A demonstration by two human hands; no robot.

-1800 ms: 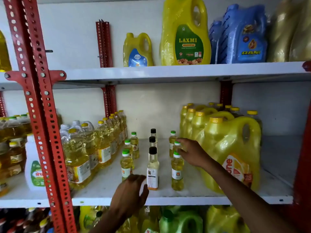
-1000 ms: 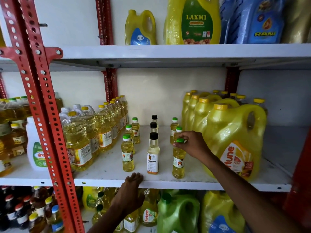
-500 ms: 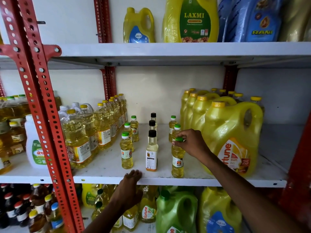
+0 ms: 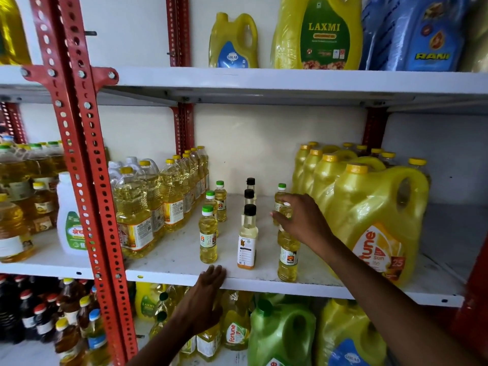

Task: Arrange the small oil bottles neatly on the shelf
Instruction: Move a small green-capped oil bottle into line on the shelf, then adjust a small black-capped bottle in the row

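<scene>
Small oil bottles stand in three rows on the white middle shelf (image 4: pixel 171 274). The left row has green caps, its front bottle (image 4: pixel 208 237) nearest me. The middle row has black caps, led by a white-labelled bottle (image 4: pixel 247 243). In the right row, the front bottle (image 4: pixel 287 257) has its top hidden behind my right hand (image 4: pixel 302 221). That hand's fingers curl around the second bottle (image 4: pixel 284 211) of the row. A third, green-capped bottle (image 4: pixel 280 192) stands behind. My left hand (image 4: pixel 207 289) lies flat on the shelf's front edge, holding nothing.
Big yellow Fortune jugs (image 4: pixel 375 220) crowd the right row closely. Larger clear oil bottles (image 4: pixel 148 207) line the left side. A red perforated upright (image 4: pixel 87 180) stands in front on the left. More jugs fill the shelf above (image 4: pixel 317 33) and the one below (image 4: pixel 280 336).
My right hand has left the cap of the front right bottle and moved back onto the bottle behind it. My left hand has stayed on the shelf edge.
</scene>
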